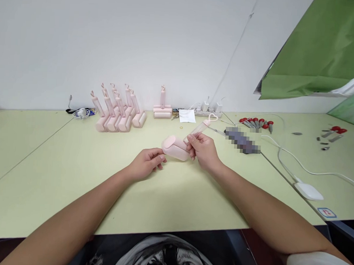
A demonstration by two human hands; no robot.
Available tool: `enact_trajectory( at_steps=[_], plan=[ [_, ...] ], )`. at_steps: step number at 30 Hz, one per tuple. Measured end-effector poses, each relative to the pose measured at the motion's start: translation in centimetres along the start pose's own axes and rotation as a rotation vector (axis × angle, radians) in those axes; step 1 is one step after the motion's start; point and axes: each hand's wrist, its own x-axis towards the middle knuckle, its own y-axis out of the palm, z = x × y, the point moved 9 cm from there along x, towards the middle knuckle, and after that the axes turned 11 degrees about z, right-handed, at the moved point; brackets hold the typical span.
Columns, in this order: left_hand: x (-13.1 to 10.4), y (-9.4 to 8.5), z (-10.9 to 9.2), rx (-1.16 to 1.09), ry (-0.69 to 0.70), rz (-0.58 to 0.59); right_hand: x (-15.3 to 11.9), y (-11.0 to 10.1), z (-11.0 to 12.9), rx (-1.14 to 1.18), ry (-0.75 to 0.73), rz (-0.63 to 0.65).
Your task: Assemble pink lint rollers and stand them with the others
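A pale pink lint roller point(176, 148) with a clear handle and a heart-shaped loop at its end is tilted over the middle of the table. My right hand point(204, 149) is closed around the lower handle, thumb on top, where it meets the roller head. At the head's left end is my left hand point(148, 162), its fingers loosely apart and the index fingertip against or just behind the pink cover. Whether that fingertip presses on it I cannot tell. The head's cover looks closed.
Several similar lint rollers point(118, 119) stand upright at the back left, and another lint roller point(162, 112) by the wall. A white paper point(187, 116), a power strip point(209, 111), a blurred phone-like object point(242, 140), red-handled tools point(256, 123) and a white cabled pad point(309, 191) lie to the right.
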Motion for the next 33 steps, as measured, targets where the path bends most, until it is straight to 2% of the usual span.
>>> enact_trajectory(
  at_steps=[4, 7, 10, 14, 17, 21, 27, 33],
  plan=[
    [0.4, 0.6, 0.8, -0.002, -0.038, -0.004, 0.8, -0.2, 1.2, -0.227, -0.070, -0.014],
    [0.7, 0.9, 1.3, 0.008, -0.069, -0.014, 3.0, 0.2, 1.4, -0.403, -0.091, -0.008],
    [0.7, 1.1, 1.4, 0.034, -0.071, -0.007, 6.8, 1.1, 1.4, -0.640, -0.093, -0.031],
    [0.6, 1.4, 1.2, 0.062, -0.055, 0.016, 12.9, 3.2, 1.1, -0.894, -0.056, -0.034],
    [0.6, 1.5, 1.1, 0.088, -0.050, 0.027, 16.7, 4.8, 0.9, -0.944, -0.033, -0.042],
    [0.5, 1.7, 1.2, 0.112, -0.043, 0.051, 20.3, 6.0, 0.5, -1.007, -0.017, -0.069],
    [0.7, 2.0, 1.6, 0.106, -0.070, 0.081, 22.8, 5.9, 0.0, -1.063, -0.015, -0.089],
    [0.8, 2.0, 2.0, 0.087, -0.101, 0.080, 21.9, 5.5, -0.4, -1.045, -0.026, -0.111]
  ],
)
